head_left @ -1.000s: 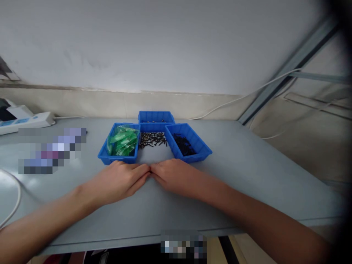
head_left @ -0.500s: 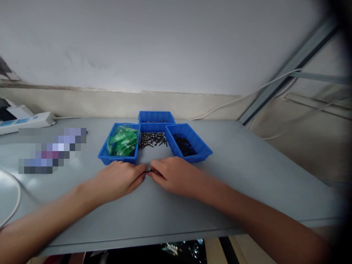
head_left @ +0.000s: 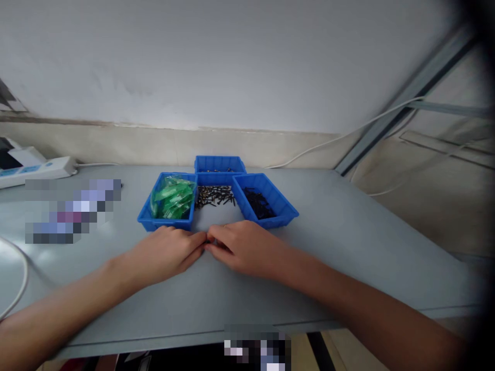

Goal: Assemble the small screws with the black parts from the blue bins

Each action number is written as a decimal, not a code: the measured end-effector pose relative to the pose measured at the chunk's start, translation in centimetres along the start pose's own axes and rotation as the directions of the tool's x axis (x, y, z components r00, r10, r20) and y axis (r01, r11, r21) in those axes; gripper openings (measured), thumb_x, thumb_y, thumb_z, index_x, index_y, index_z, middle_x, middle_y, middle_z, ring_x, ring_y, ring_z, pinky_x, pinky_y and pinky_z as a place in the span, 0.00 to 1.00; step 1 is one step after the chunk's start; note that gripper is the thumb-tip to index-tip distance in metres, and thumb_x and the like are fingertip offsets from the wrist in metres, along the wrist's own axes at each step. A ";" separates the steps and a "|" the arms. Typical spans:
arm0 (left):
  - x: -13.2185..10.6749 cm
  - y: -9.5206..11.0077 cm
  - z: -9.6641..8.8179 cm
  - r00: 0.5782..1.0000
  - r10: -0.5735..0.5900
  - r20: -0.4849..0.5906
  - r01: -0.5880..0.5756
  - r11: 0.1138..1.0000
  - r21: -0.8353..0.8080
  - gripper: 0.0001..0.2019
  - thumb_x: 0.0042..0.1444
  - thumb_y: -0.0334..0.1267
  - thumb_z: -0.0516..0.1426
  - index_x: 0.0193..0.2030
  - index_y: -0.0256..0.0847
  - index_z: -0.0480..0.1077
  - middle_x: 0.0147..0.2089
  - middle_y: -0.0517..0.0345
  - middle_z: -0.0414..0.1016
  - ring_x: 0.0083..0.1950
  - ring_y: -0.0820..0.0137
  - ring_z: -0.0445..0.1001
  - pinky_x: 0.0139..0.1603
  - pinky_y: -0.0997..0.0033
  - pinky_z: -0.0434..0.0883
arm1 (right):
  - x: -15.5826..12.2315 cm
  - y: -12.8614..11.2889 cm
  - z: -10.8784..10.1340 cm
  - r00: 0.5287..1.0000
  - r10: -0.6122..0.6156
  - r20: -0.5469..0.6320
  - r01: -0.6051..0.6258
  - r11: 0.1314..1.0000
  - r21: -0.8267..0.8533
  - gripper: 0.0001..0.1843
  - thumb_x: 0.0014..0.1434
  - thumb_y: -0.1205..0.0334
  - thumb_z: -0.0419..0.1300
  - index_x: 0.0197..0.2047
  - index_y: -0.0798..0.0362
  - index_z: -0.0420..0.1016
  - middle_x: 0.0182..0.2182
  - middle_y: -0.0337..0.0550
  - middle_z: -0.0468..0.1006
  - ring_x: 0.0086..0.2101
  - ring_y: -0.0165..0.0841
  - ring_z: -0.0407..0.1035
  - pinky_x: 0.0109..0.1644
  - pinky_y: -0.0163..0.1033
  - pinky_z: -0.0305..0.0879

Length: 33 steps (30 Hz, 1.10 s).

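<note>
At far left, a power strip [head_left: 38, 171] is set on the grey tabletop [head_left: 162, 314], with a white cable [head_left: 23, 281] looped nearer the front edge. Farther right, green plastic packets [head_left: 174, 198] are held in a left blue bin [head_left: 165, 224], just beyond the left hand [head_left: 170, 252]. That hand's thumb and forefinger are brought together and pointed rightward, closed on one end of a small dark piece [head_left: 206, 241]. The piece is located directly between the two sets of fingertips and is mostly covered by them; its long axis is judged to be laid left to right, from hand to hand, though too little is exposed for certainty. Straight beyond the fingertips, loose screws [head_left: 214, 196] are scattered at mixed angles, backed by a rear blue bin [head_left: 220, 165]. By the right hand [head_left: 247, 247], pointed leftward, the piece's other end appears to be pinched, with only a narrow gap left behind its fingertips. The scattered screws are placed about equally near both hands. Beyond the right hand, black slender parts [head_left: 258, 203] are contained in a right blue bin [head_left: 284, 211], which is angled outward.
</note>
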State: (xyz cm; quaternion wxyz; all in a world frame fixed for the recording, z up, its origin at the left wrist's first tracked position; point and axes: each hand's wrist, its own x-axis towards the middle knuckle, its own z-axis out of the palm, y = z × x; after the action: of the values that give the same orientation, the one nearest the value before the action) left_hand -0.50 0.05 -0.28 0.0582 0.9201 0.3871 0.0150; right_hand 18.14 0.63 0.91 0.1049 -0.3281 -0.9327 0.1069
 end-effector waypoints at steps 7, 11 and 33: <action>0.0 0.1 -0.1 1.000 0.005 -0.009 -0.004 1.000 0.022 0.14 0.61 0.38 0.42 0.38 0.38 0.67 0.28 0.56 0.73 0.30 0.68 0.74 0.26 0.73 0.64 | 0.0 0.1 0.2 0.999 -0.010 -0.031 0.007 0.997 -0.071 0.08 0.59 0.61 0.49 0.31 0.55 0.64 0.24 0.37 0.70 0.25 0.28 0.63 0.27 0.34 0.47; 0.0 0.2 -0.1 1.000 0.003 -0.011 -0.002 0.999 0.036 0.13 0.61 0.38 0.42 0.37 0.39 0.66 0.29 0.57 0.73 0.30 0.68 0.74 0.26 0.73 0.64 | 0.0 0.1 0.2 0.999 -0.006 -0.032 0.002 0.992 -0.129 0.08 0.59 0.61 0.48 0.32 0.55 0.64 0.24 0.37 0.71 0.24 0.28 0.64 0.26 0.35 0.47; -0.4 0.4 -0.6 0.975 0.163 -0.151 -0.139 0.977 0.160 0.16 0.62 0.37 0.41 0.36 0.39 0.68 0.28 0.58 0.71 0.27 0.71 0.70 0.27 0.71 0.64 | -0.1 0.8 1.5 0.998 -0.046 0.039 0.054 0.971 -0.231 0.10 0.60 0.66 0.46 0.33 0.55 0.67 0.29 0.42 0.75 0.27 0.31 0.68 0.28 0.35 0.54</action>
State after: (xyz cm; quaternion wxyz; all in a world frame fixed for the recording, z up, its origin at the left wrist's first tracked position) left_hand -0.59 -0.43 0.41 -0.0436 0.9444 0.3193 0.0660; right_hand 18.28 1.02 -0.70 0.0527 -0.3127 -0.9484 0.0000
